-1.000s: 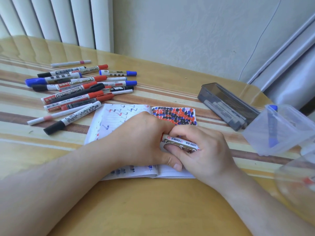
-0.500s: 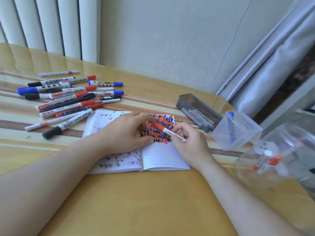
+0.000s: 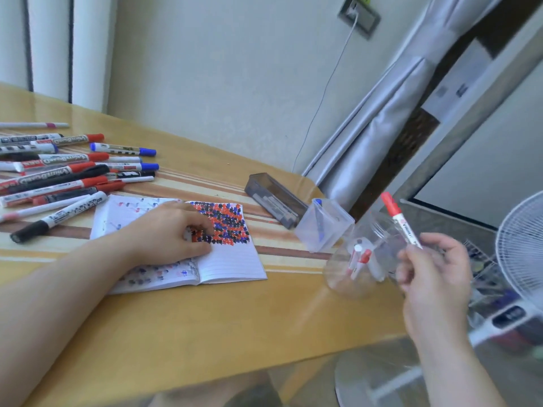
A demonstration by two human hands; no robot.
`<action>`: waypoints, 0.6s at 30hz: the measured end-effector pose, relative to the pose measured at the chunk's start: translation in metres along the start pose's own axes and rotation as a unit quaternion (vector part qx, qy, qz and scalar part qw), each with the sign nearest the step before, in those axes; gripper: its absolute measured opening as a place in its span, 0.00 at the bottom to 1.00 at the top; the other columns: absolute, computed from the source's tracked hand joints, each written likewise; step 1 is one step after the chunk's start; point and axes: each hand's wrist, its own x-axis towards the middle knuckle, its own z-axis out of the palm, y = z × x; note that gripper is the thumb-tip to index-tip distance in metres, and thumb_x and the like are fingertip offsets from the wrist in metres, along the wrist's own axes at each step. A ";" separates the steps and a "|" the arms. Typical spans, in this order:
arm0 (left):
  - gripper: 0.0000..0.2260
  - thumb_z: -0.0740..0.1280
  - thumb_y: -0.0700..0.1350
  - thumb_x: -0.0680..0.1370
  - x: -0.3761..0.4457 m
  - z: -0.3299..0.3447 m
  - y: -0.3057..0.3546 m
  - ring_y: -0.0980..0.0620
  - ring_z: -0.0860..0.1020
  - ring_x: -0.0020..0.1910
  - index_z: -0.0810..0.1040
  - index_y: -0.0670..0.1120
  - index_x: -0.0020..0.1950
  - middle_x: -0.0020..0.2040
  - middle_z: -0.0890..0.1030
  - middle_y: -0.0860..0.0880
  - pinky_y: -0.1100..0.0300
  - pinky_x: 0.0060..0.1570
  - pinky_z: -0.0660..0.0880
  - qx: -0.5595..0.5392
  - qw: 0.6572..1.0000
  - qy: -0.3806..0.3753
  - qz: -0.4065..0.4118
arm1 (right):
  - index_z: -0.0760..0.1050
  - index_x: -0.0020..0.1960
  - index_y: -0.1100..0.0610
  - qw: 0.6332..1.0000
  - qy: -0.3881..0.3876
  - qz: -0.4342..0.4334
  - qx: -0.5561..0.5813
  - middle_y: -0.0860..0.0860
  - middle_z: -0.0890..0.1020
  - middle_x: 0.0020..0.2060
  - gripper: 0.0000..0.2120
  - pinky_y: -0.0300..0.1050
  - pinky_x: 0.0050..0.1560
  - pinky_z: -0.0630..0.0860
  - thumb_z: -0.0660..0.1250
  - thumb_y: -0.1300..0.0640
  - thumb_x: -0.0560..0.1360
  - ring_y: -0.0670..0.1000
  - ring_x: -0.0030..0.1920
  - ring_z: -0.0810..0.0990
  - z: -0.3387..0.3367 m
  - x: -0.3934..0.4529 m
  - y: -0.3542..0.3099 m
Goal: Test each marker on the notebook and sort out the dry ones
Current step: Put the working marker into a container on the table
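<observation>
1. My right hand (image 3: 435, 268) has lifted the red marker (image 3: 400, 220) off the notebook (image 3: 232, 265) and carried it right, above the clear jar (image 3: 357, 259); testing looks finished, sorting comes next.
2. My fingers pinch its lower barrel.
3. The marker stands nearly upright, red cap up, tilted left.
4. My left hand (image 3: 170, 233) rests curled on the page, holding nothing.

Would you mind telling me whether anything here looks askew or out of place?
The clear jar lies tipped on its side at the table's right edge, markers inside. The small clear container beside it also leans.
</observation>
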 end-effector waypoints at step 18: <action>0.14 0.71 0.60 0.75 -0.001 -0.006 0.005 0.53 0.72 0.61 0.81 0.61 0.60 0.59 0.77 0.53 0.61 0.59 0.66 0.014 0.999 -0.029 -0.001 | 0.74 0.56 0.39 0.891 -0.349 -0.105 -0.270 0.44 0.81 0.39 0.17 0.42 0.40 0.75 0.71 0.59 0.75 0.47 0.34 0.77 0.143 -0.015 0.058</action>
